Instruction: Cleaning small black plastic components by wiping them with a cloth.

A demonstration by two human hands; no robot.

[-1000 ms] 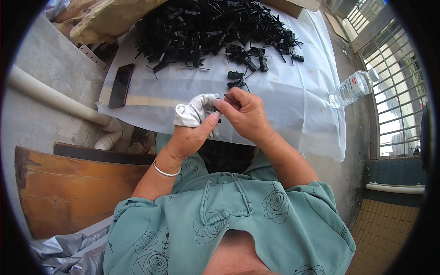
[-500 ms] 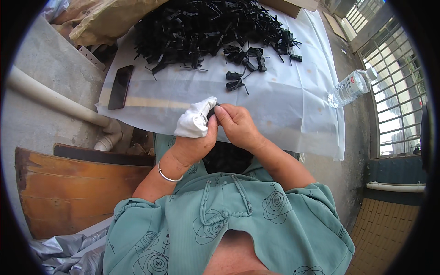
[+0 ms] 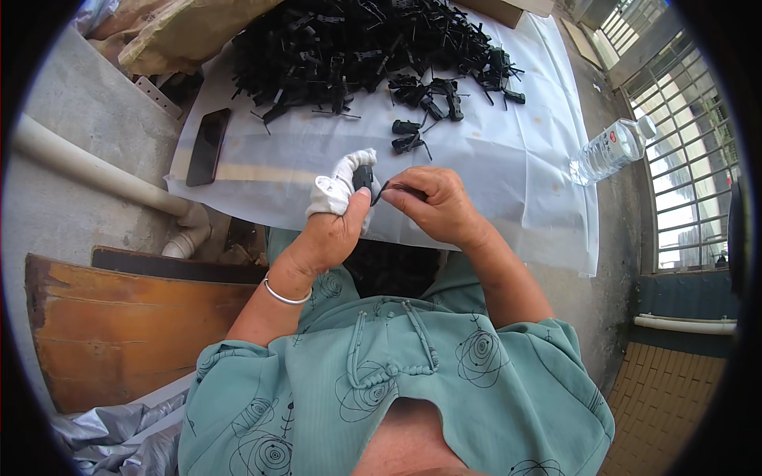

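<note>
My left hand (image 3: 333, 230), its fingers covered by a white cloth glove (image 3: 325, 194) and its thumb bare, grips a small black plastic part (image 3: 363, 177). From this part a thin black strip (image 3: 382, 193) bends across to my right hand (image 3: 444, 208), which pinches it between thumb and forefinger. Whether the strip belongs to the part is too small to tell. Beyond my hands, two similar black parts (image 3: 408, 144) lie on the white sheet (image 3: 492, 198). A small cluster of them (image 3: 429, 99) sits farther off, beside a large heap of black parts (image 3: 341, 55) with thin tails.
A dark phone (image 3: 209, 147) lies at the table's left edge, and a clear water bottle (image 3: 607, 152) stands at the right. Brown paper (image 3: 190, 36) and a cardboard box (image 3: 496, 11) flank the heap. A white pipe (image 3: 103, 170) and a wooden board (image 3: 135, 325) are at my left.
My right hand has moved right, away from my left, drawing the strip out between them. My left hand has turned slightly, so the black part now shows.
</note>
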